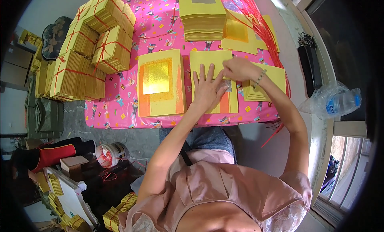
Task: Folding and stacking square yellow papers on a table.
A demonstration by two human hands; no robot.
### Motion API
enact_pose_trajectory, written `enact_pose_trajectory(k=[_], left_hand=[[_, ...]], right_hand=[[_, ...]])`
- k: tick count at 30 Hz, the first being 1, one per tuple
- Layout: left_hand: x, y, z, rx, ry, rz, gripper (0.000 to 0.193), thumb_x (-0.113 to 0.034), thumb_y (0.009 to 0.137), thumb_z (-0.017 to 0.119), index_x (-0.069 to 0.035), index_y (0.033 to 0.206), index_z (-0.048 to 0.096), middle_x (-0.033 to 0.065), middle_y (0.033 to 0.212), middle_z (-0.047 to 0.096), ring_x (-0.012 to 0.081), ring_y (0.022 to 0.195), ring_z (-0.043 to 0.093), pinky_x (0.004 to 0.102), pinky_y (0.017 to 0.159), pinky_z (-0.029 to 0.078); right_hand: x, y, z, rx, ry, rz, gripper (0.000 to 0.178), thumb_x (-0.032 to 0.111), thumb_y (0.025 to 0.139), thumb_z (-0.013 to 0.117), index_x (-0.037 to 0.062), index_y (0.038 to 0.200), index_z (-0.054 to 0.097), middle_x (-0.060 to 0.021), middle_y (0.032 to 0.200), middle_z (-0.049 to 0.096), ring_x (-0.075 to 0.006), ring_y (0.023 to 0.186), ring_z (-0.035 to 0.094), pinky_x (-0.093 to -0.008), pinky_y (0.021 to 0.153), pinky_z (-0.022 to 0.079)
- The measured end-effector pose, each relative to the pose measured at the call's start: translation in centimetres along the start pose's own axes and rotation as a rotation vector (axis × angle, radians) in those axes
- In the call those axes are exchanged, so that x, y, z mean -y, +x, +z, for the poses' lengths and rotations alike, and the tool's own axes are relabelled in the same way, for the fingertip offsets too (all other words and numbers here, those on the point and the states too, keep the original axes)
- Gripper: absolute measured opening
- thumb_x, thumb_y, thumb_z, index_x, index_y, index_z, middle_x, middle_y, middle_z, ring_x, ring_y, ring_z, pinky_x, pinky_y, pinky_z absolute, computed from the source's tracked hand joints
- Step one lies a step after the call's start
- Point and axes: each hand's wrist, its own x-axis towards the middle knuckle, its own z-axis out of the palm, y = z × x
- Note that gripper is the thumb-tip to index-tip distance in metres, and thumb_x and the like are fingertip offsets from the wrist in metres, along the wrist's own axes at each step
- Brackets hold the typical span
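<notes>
My left hand (pixel 207 87) lies flat with fingers spread on a yellow paper sheet (pixel 202 58), its upper part folded over. Orange and silver patches show lower down the sheet. At the sheet's upper right edge my right hand (pixel 238 69) is closed, its fingers curled down on the paper; their tips are partly hidden. To the left sits a stack of yellow paper (pixel 181 92) topped by a gold foil square (pixel 157 78) with orange borders. A smaller pile of yellow sheets (pixel 269 82) lies under and beside my right wrist.
Yellow bundles (pixel 72 78) tied with red string are heaped at the table's left. A tall yellow paper stack (pixel 203 24) stands at the back, beside loose foil sheets (pixel 237 31) and red plastic strings (pixel 269 40). A plastic bottle (pixel 340 105) in a clear bag lies right.
</notes>
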Motion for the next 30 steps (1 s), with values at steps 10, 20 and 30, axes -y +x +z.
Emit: enact_pose_trajectory(k=[10, 20, 30], left_hand=[[0.5, -0.4, -0.2, 0.046, 0.063, 0.026, 0.073, -0.064, 0.095, 0.044, -0.021, 0.154, 0.037, 0.0216, 0.161, 0.024, 0.0489, 0.148, 0.015, 0.0644, 0.116, 0.012], [1.2, -1.0, -0.7, 0.057, 0.116, -0.034, 0.088, -0.069, 0.094, 0.042, -0.008, 0.156, 0.029, 0.028, 0.159, 0.022, 0.0486, 0.148, 0.015, 0.0551, 0.12, 0.014], [1.1, -0.8, -1.4, 0.122, 0.065, -0.059, 0.087, -0.067, 0.094, 0.042, -0.01, 0.157, 0.025, 0.0278, 0.161, 0.017, 0.0489, 0.149, 0.008, 0.0559, 0.121, 0.01]], right_hand=[[0.3, -0.7, 3.9, 0.039, 0.101, -0.065, 0.024, 0.018, 0.087, 0.062, -0.0003, 0.102, 0.065, -0.0238, 0.09, 0.068, -0.0409, 0.09, 0.066, -0.05, 0.078, 0.051], [1.2, -0.7, 3.8, 0.007, 0.014, 0.029, 0.027, 0.026, 0.086, 0.066, 0.0003, 0.094, 0.067, -0.0217, 0.089, 0.07, -0.0387, 0.091, 0.069, -0.0483, 0.076, 0.053], [1.3, -0.5, 4.7, -0.081, -0.1, 0.004, 0.029, 0.03, 0.082, 0.071, 0.0042, 0.094, 0.065, -0.0156, 0.086, 0.07, -0.0337, 0.086, 0.07, -0.0452, 0.071, 0.055]])
